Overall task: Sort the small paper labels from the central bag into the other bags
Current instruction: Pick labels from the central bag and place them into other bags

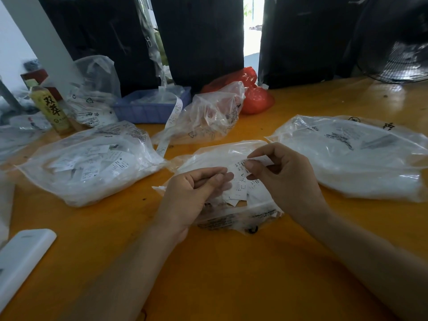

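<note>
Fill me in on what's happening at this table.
A person is sorting small paper labels at an orange table. The right hand pinches one label above the central bag, which lies open with more labels inside. The left hand is curled beside it, over the bag's near edge. A bag on the left and a bag on the right lie to either side.

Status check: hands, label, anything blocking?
Right hand pinching one label over central bag. Left hand curled beside it, grip unclear. Left bag, right bag unobstructed.
</note>
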`<action>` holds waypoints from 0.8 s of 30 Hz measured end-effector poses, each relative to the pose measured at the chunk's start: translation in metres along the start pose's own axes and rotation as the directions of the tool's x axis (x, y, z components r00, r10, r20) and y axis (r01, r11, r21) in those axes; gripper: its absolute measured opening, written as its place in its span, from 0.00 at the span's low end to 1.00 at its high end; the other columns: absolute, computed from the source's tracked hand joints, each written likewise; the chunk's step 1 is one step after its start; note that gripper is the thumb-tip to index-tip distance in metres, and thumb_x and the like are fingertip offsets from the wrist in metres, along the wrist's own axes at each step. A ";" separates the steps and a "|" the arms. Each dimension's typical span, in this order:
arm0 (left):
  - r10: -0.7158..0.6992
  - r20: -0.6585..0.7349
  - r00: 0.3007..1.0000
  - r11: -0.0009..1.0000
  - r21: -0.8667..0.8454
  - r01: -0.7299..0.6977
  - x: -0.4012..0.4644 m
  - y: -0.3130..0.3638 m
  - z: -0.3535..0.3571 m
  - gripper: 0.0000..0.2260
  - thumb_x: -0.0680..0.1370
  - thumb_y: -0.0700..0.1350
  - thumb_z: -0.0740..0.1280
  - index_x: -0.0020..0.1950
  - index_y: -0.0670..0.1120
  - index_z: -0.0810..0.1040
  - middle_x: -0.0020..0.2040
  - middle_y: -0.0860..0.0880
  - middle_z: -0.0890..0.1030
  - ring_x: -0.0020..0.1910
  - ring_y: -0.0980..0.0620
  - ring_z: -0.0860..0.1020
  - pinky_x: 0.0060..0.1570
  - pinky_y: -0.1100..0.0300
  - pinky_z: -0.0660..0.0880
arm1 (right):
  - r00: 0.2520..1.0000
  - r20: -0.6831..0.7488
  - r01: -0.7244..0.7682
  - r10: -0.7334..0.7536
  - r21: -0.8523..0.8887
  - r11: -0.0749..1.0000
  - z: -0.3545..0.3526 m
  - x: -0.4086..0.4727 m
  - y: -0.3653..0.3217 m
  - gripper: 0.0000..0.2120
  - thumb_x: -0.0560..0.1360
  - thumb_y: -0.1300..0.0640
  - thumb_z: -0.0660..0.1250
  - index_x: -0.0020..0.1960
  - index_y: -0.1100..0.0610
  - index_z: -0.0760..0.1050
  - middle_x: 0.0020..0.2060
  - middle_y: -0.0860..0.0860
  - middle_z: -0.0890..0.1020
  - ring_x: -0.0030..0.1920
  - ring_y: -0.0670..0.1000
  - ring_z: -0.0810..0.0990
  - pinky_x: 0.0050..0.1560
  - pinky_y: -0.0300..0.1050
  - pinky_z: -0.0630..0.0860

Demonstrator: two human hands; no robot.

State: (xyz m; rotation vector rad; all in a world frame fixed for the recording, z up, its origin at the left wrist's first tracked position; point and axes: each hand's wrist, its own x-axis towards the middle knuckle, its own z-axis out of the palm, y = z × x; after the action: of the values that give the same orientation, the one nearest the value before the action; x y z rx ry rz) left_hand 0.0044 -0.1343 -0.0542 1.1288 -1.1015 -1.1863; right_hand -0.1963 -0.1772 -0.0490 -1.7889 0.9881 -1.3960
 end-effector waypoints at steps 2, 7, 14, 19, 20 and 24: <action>-0.003 0.009 1.000 1.000 0.007 0.003 0.000 0.000 0.000 0.14 0.73 0.48 0.76 0.58 0.47 0.87 0.54 0.45 0.89 0.55 0.47 0.88 0.54 0.60 0.83 | 1.000 -0.002 -0.005 0.005 0.015 1.000 0.002 0.000 0.000 0.04 0.76 0.53 0.74 0.49 0.47 0.79 0.41 0.42 0.86 0.39 0.43 0.87 0.42 0.35 0.81; -0.008 0.020 1.000 1.000 0.021 0.007 -0.002 0.000 0.003 0.15 0.72 0.50 0.76 0.57 0.48 0.87 0.53 0.46 0.89 0.55 0.48 0.88 0.52 0.60 0.84 | 1.000 -0.015 -0.013 0.013 0.026 1.000 0.005 -0.001 0.000 0.04 0.77 0.52 0.72 0.49 0.48 0.78 0.41 0.41 0.86 0.39 0.42 0.86 0.40 0.33 0.80; -0.023 0.012 1.000 0.998 0.057 0.022 -0.003 0.001 0.004 0.15 0.74 0.48 0.75 0.60 0.46 0.86 0.52 0.47 0.89 0.54 0.50 0.88 0.44 0.65 0.82 | 1.000 -0.011 -0.017 0.017 -0.012 1.000 0.006 -0.003 0.001 0.04 0.78 0.52 0.72 0.50 0.47 0.78 0.42 0.41 0.86 0.42 0.42 0.86 0.43 0.36 0.82; -0.019 0.020 1.000 0.999 0.046 0.018 -0.002 0.000 0.003 0.17 0.73 0.50 0.75 0.60 0.47 0.86 0.54 0.48 0.89 0.56 0.51 0.87 0.48 0.62 0.84 | 0.999 -0.049 0.000 0.001 0.012 1.000 0.004 -0.001 -0.001 0.04 0.78 0.52 0.72 0.49 0.47 0.77 0.41 0.41 0.86 0.41 0.42 0.86 0.41 0.34 0.81; -0.019 0.018 1.000 0.999 0.047 0.018 -0.002 -0.001 0.004 0.17 0.73 0.50 0.75 0.60 0.47 0.86 0.54 0.48 0.89 0.56 0.51 0.87 0.49 0.61 0.84 | 0.999 -0.040 -0.008 0.008 0.017 1.000 0.004 -0.001 -0.001 0.04 0.78 0.52 0.72 0.49 0.48 0.77 0.41 0.42 0.86 0.41 0.42 0.86 0.41 0.34 0.80; -0.030 -0.009 1.000 0.998 0.061 0.030 -0.002 0.000 0.005 0.16 0.72 0.51 0.75 0.59 0.49 0.86 0.51 0.47 0.89 0.54 0.51 0.88 0.44 0.62 0.84 | 0.999 0.016 -0.038 0.038 -0.011 0.999 0.008 -0.003 0.003 0.03 0.78 0.52 0.72 0.50 0.48 0.77 0.41 0.42 0.86 0.42 0.43 0.86 0.43 0.36 0.81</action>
State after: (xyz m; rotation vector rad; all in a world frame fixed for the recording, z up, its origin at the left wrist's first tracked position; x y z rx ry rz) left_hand -0.0006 -0.1322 -0.0538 1.1994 -1.1244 -1.1775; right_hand -0.1898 -0.1760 -0.0548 -1.7768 1.0179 -1.3534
